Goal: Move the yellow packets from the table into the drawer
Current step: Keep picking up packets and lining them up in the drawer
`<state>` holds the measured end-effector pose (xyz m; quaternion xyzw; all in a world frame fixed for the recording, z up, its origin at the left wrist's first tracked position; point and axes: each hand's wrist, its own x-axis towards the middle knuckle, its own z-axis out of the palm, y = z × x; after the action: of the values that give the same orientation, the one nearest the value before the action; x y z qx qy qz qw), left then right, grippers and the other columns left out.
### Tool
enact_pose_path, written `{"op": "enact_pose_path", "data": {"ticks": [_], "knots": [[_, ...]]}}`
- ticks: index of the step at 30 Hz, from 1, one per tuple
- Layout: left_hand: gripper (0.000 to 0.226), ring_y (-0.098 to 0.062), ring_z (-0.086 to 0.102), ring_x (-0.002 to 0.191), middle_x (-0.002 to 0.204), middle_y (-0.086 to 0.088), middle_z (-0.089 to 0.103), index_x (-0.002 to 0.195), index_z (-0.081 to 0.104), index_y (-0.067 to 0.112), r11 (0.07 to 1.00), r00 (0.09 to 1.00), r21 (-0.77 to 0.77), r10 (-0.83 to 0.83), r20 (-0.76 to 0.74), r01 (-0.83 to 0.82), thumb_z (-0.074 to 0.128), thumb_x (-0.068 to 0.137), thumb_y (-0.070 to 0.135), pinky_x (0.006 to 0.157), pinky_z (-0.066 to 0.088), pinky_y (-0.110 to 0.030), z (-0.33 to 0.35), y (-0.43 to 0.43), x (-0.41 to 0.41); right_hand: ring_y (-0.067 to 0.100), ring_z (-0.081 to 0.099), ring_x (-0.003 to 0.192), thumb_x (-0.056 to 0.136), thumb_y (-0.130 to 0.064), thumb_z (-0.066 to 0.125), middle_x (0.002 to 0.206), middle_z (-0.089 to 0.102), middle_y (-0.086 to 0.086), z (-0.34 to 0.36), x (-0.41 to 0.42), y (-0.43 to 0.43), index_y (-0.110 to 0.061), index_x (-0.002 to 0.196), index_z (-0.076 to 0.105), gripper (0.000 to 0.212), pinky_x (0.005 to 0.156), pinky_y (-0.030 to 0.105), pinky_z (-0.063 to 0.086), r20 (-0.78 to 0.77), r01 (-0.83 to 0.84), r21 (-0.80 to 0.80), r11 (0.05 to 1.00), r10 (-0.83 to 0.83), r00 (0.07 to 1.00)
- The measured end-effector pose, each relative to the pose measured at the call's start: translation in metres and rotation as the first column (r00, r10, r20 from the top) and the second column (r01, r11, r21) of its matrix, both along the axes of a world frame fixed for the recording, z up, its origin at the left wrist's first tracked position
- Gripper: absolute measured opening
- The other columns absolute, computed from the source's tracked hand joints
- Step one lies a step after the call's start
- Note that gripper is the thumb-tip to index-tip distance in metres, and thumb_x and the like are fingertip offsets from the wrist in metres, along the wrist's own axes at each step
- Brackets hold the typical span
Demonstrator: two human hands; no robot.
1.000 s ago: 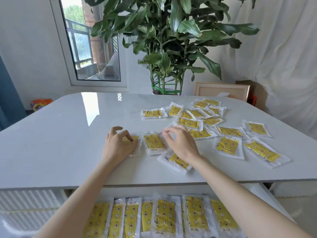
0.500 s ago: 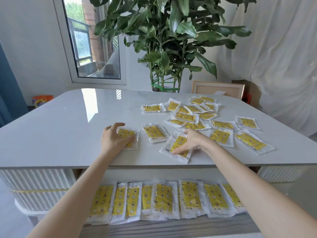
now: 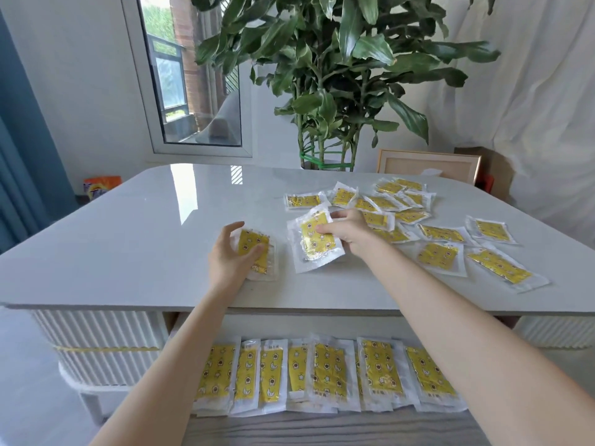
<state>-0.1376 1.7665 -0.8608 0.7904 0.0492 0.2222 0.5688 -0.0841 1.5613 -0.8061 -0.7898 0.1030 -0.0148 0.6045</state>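
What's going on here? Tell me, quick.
A person is clearing the white table into the open drawer below it. The left hand grips one yellow packet near the table's front edge; the right hand pinches a second packet, lifted and tilted. A row of packets already lies in the drawer, and many loose packets lie scattered on the table's right side.

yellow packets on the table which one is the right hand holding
The tilted packet between the hands, pinched by the right hand; the left hand grips another packet, the rest lie loose.
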Motion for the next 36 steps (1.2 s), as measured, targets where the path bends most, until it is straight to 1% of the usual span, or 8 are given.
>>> {"op": "enact_pose_path", "data": {"ticks": [3,7,11,15,21,27,32,36], "knots": [[0.052,-0.019,0.048,0.126,0.129,-0.002,0.058,0.126,0.053,0.023,1.000,1.000,0.016,-0.006,-0.001,0.006,0.075,0.079,0.022,0.092,0.040,-0.026,-0.001,0.000,0.002,0.025,0.055,0.117,0.079,-0.020,0.073,0.128,0.058,0.008,-0.011,0.013,0.011,-0.010,0.127,0.053,0.052,0.088,0.027,0.045,-0.018,0.073,-0.324,0.943,-0.084,0.996],[0.050,-0.018,0.048,0.126,0.128,-0.002,0.058,0.125,0.054,0.025,1.000,1.000,0.021,0.002,-0.006,-0.001,0.074,0.080,0.022,0.089,0.037,-0.022,-0.001,0.000,0.005,0.032,0.042,0.133,0.067,-0.056,0.071,0.146,0.040,0.009,-0.012,0.017,0.020,-0.009,0.144,0.030,0.099,0.106,0.042,0.040,-0.189,-0.074,-0.494,0.866,-0.024,0.982],[0.048,-0.014,0.045,0.127,0.129,0.003,0.056,0.124,0.055,0.024,1.000,1.000,0.015,0.000,-0.008,0.000,0.074,0.080,0.023,0.091,0.034,-0.020,0.000,-0.001,0.004,0.027,0.047,0.126,0.062,-0.051,0.081,0.137,0.048,0.008,-0.005,0.014,0.019,-0.005,0.136,0.039,0.096,0.100,0.036,0.045,-0.220,-0.137,-0.615,0.777,-0.002,0.975],[0.044,-0.012,0.045,0.127,0.128,0.006,0.058,0.120,0.060,0.024,1.000,1.000,0.016,-0.016,-0.017,0.016,0.075,0.078,0.025,0.095,0.035,-0.021,0.000,-0.001,0.004,0.024,0.046,0.128,0.073,-0.037,0.081,0.142,0.044,0.011,0.000,0.010,0.017,0.000,0.139,0.036,0.088,0.096,0.029,0.042,-0.241,-0.178,-0.583,0.793,0.041,0.970],[0.044,-0.007,0.046,0.119,0.116,0.010,0.057,0.119,0.061,0.023,0.998,0.998,-0.011,-0.057,-0.023,0.056,0.076,0.078,0.025,0.094,0.036,-0.021,0.005,-0.001,-0.005,0.024,0.040,0.134,0.066,-0.037,0.086,0.147,0.039,0.009,0.001,-0.011,0.017,-0.003,0.145,0.028,0.103,0.103,0.030,0.038,-0.257,-0.192,-0.485,0.853,0.071,0.964],[0.040,-0.007,0.056,0.098,0.115,0.000,0.057,0.121,0.059,0.021,0.988,0.990,-0.090,-0.127,-0.055,0.122,0.072,0.083,0.019,0.058,0.044,-0.004,0.011,-0.002,-0.029,0.023,0.051,0.119,0.060,-0.027,0.090,0.127,0.054,0.007,-0.009,-0.038,0.014,-0.006,0.129,0.044,0.086,0.098,0.033,0.046,-0.109,-0.069,-0.407,0.911,0.026,0.994],[0.035,-0.021,0.064,0.105,0.124,-0.006,0.061,0.121,0.061,0.026,0.950,0.975,-0.272,-0.190,-0.117,0.152,0.066,0.087,0.018,0.091,0.052,-0.030,0.017,-0.001,-0.052,0.017,0.059,0.103,0.062,-0.016,0.089,0.108,0.063,0.002,-0.007,-0.076,0.003,-0.013,0.109,0.052,0.060,0.090,0.027,0.048,0.017,-0.110,-0.154,0.982,0.114,0.993],[0.039,-0.022,0.067,0.100,0.130,-0.008,0.059,0.126,0.059,0.021,0.895,0.941,-0.385,-0.301,-0.152,0.224,0.063,0.089,0.009,0.094,0.053,-0.038,0.026,0.003,-0.081,0.015,0.067,0.098,0.066,-0.016,0.087,0.101,0.072,0.003,-0.006,-0.113,-0.010,-0.012,0.100,0.065,0.041,0.092,0.028,0.051,0.001,-0.241,-0.042,0.970,0.241,0.970]]}}
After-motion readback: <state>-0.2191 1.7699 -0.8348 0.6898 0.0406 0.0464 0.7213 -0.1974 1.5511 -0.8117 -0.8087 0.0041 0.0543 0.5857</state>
